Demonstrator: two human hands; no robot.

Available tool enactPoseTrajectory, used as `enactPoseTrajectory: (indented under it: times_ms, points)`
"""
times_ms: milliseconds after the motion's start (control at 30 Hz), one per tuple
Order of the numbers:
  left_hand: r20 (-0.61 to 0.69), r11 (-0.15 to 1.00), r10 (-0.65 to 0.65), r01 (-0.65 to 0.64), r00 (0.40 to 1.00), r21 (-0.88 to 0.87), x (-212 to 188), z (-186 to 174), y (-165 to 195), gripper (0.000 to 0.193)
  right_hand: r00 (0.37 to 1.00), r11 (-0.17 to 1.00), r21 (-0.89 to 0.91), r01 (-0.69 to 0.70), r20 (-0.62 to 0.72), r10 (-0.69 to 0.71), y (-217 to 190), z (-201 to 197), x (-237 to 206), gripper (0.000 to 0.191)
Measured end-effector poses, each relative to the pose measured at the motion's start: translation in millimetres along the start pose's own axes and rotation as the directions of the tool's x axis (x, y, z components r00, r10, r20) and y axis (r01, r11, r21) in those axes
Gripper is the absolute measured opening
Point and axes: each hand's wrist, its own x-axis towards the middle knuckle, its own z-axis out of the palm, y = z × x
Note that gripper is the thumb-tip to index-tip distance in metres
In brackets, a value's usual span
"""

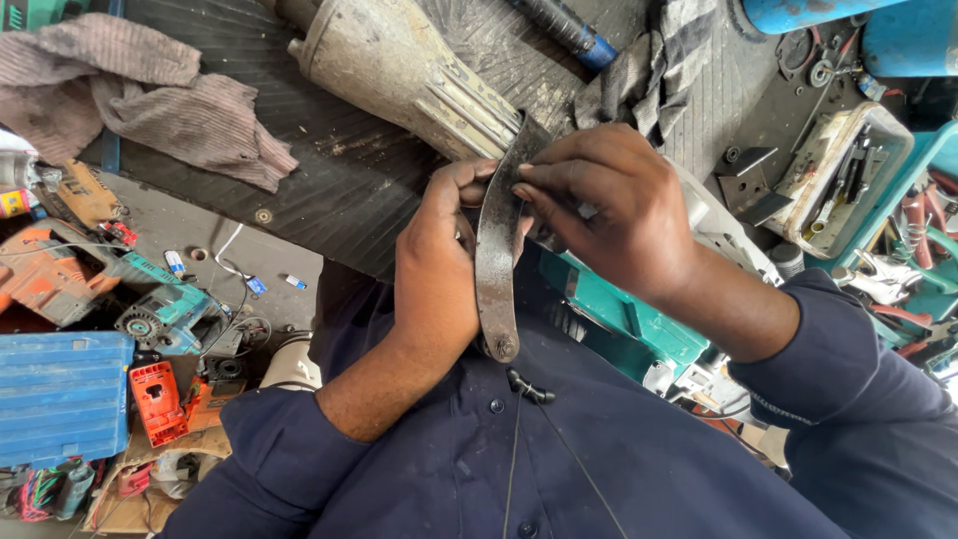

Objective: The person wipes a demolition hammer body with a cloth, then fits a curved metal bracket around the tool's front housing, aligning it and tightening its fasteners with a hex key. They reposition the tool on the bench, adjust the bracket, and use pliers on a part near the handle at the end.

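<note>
Both hands hold a curved, worn grey metal strap [496,262] with a rivet at its lower end, close above my dark blue shirt. My left hand [437,274] wraps the strap from the left, thumb near its top. My right hand [611,205] pinches the upper part of the strap between fingertips and thumb. Right behind the hands lies a large dirty power tool, with a grey ribbed body [399,70] reaching up left and a teal housing [624,324] under my right wrist. The strap's top end meets the tool's grey body.
A ribbed black mat [299,160] lies under the tool, with rags [150,90] on its left. Lower left are a blue plastic case [60,399], orange and teal power tools [165,317] and an orange battery pack [158,401]. A tray of hand tools [838,175] stands at right.
</note>
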Motion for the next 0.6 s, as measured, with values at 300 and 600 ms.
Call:
enactPoseTrajectory:
  times_ms: [300,600]
  points:
    - [-0.004,1.000,-0.007,0.007,1.000,-0.026,-2,-1,1,0.050,0.994,0.995,-0.017,0.103,0.033,-0.103,-1,-8,0,0.021]
    - [-0.020,0.999,0.050,-0.050,0.999,-0.001,-4,-4,1,0.046,0.946,0.939,-0.129,0.319,0.107,-0.306,0,-14,9,0.030]
